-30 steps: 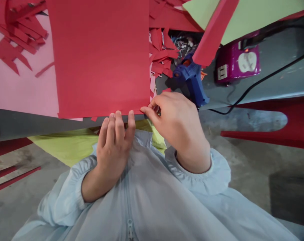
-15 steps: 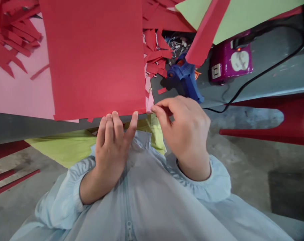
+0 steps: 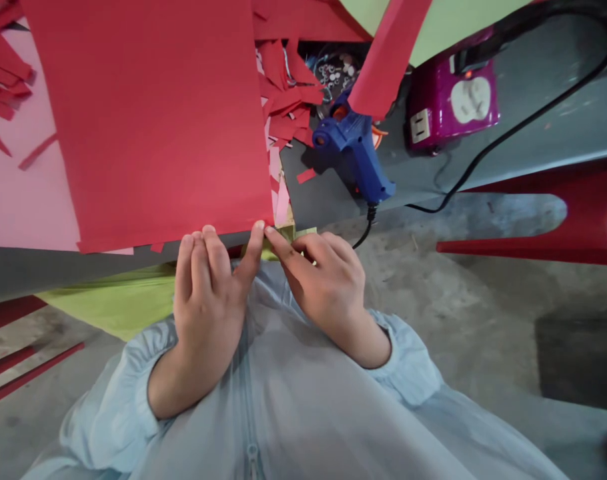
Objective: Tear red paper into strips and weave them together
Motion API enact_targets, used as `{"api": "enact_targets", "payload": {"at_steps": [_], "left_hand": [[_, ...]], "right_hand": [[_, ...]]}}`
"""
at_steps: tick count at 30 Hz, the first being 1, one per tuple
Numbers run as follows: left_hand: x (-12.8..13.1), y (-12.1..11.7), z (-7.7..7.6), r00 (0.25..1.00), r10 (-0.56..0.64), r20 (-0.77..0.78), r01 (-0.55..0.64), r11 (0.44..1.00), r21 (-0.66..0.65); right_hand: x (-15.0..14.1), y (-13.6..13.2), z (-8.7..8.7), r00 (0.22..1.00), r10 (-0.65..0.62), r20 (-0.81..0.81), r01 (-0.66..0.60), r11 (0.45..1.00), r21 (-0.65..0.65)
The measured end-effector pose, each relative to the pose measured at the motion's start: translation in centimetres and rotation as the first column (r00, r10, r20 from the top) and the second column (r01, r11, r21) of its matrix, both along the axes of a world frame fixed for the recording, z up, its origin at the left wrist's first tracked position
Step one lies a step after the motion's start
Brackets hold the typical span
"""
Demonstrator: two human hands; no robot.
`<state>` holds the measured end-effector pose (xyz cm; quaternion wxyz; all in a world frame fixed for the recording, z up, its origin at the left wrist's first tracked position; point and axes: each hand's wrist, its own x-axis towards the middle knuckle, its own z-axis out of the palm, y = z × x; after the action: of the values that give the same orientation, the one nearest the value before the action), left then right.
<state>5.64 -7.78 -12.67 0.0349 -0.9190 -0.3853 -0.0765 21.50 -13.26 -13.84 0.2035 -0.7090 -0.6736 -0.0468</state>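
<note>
Red sheet (image 3: 153, 120) flat on worktop (image 3: 316, 203), partly over pink paper (image 3: 23, 200). Left hand (image 3: 206, 313): fingertips along near edge, thumb spread near right corner; grip open, nothing visibly clasped. Right hand (image 3: 328, 287): forefinger extended toward same corner, other fingers curled; cannot tell whether pinching paper. For good edge work: anchor with flat fingertips, press evenly, keep corner square, avoid skewing. Long axis apparently running away from body, far end out of frame; near edge crosswise, right corner slightly farther off.
</note>
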Motion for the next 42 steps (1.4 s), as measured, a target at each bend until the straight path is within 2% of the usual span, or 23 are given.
{"api": "enact_targets", "payload": {"at_steps": [3,6,10,15,20,25,34,39,42], "left_hand": [[0.1,0.0,0.1,1.000,-0.002,-0.028,0.002,1.000,0.007],[0.2,0.0,0.0,0.999,-0.013,-0.041,0.014,1.000,0.028],[0.0,-0.1,-0.2,0.998,-0.027,-0.053,0.029,0.999,0.043],[-0.4,-0.5,-0.6,1.000,-0.009,0.025,0.009,1.000,-0.012],[-0.6,-0.6,-0.7,0.999,-0.015,0.031,0.016,0.999,-0.044],[-0.7,-0.7,-0.9,0.999,0.025,0.029,-0.024,0.999,-0.041],[-0.5,-1.0,-1.2,0.994,0.072,0.085,-0.065,0.995,-0.077],[-0.5,-0.9,-1.3,0.997,0.059,0.046,-0.058,0.998,-0.023],[-0.5,-0.9,-1.3,0.994,0.077,0.071,-0.073,0.996,-0.057]], "right_hand": [[0.1,-0.2,0.0,1.000,0.017,-0.019,-0.017,1.000,0.010],[0.2,0.0,0.1,0.991,0.029,-0.132,-0.024,0.999,0.040],[0.3,1.1,0.6,0.966,-0.075,-0.247,0.075,0.997,-0.009],[0.2,2.8,1.4,0.956,-0.166,-0.242,0.134,0.981,-0.143],[0.0,3.6,1.7,0.960,-0.155,-0.234,0.119,0.980,-0.160],[0.0,3.9,1.8,0.960,-0.180,-0.216,0.130,0.965,-0.227],[-0.4,4.2,2.2,0.970,-0.195,-0.147,0.154,0.956,-0.248],[-0.4,4.3,2.4,0.975,-0.189,-0.119,0.151,0.950,-0.272],[-0.5,4.4,2.6,0.975,-0.197,-0.100,0.161,0.943,-0.292]]}}
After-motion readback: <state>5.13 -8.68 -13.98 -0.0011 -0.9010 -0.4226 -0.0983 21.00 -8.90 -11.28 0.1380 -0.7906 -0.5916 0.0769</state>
